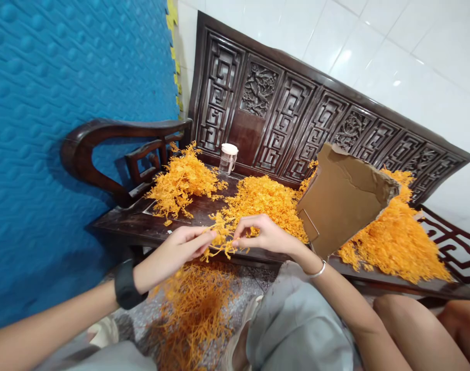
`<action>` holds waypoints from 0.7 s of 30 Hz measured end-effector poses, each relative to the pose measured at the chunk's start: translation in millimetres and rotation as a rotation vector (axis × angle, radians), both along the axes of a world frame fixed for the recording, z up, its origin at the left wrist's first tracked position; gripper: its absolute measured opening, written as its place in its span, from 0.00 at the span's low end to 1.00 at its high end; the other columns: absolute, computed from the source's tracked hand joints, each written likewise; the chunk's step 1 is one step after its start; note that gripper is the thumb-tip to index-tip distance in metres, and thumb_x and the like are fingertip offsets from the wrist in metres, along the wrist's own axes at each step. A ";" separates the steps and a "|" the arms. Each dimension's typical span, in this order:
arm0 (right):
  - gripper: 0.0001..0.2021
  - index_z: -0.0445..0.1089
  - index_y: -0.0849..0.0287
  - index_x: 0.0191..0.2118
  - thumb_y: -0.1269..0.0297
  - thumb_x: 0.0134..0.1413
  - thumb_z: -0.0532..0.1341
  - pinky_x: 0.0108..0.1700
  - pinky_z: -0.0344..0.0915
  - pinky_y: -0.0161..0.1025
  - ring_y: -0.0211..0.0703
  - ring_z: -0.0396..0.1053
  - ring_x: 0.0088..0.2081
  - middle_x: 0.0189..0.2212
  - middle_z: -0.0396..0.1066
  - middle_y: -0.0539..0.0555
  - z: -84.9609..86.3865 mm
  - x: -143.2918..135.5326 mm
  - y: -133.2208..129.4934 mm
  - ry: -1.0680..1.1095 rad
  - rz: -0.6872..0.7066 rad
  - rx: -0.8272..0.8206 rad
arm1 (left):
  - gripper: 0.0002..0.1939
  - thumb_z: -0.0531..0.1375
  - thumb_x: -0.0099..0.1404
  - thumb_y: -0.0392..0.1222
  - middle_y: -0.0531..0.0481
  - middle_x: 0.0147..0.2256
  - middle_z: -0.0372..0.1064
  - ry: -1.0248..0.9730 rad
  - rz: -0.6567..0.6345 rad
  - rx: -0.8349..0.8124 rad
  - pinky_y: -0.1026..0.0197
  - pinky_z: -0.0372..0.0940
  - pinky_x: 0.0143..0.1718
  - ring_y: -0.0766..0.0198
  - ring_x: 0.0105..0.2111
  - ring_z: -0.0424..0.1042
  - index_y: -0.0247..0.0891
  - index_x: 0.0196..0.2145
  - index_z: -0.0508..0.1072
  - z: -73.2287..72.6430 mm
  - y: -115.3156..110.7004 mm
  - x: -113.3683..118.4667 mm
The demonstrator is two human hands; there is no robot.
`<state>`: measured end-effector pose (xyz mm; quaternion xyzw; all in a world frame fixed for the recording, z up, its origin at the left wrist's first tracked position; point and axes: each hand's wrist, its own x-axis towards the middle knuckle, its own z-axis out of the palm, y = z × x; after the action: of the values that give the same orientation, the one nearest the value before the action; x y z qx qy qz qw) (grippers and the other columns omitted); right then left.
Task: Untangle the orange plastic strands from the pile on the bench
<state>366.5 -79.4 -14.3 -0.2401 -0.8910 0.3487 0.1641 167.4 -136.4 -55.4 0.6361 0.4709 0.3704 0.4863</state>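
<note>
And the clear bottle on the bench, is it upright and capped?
Upright and capped: the bottle stands on the bench with its white lid on top. How tightly, I cannot tell.

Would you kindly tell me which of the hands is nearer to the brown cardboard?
Right. The right hand is apart from the cardboard, a short way to its left; the left hand is farther left, beyond the right one.

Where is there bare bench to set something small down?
Bare bench seat lies between the left orange pile and middle orange pile, in front of the lidded bottle, plus a strip along the front-left edge. Cardboard and the right orange pile crowd the right; left hand and right hand, pinching orange strands, crowd the middle front.
</note>
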 end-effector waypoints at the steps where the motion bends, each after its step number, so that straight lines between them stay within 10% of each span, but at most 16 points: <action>1: 0.10 0.67 0.63 0.28 0.60 0.49 0.60 0.34 0.61 0.33 0.33 0.64 0.29 0.26 0.67 0.50 -0.9 0.9 0.2 0.006 -0.004 -0.021 | 0.20 0.50 0.57 0.55 0.60 0.15 0.45 0.012 0.002 0.005 0.67 0.41 0.17 0.72 0.16 0.44 0.38 0.16 0.54 0.6 -0.8 -1.4; 21: 0.12 0.61 0.61 0.25 0.57 0.49 0.59 0.32 0.57 0.33 0.34 0.59 0.27 0.23 0.62 0.49 -19.6 12.9 10.1 0.245 -0.196 -0.073 | 0.19 0.48 0.61 0.52 0.57 0.19 0.48 0.046 -0.009 0.042 0.66 0.48 0.21 0.69 0.20 0.49 0.38 0.18 0.56 5.1 -20.6 -0.5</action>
<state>379.5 -69.3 -34.0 -0.2872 -0.8234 0.3897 0.2961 166.9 -156.9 -50.3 0.6567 0.4712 0.3632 0.4635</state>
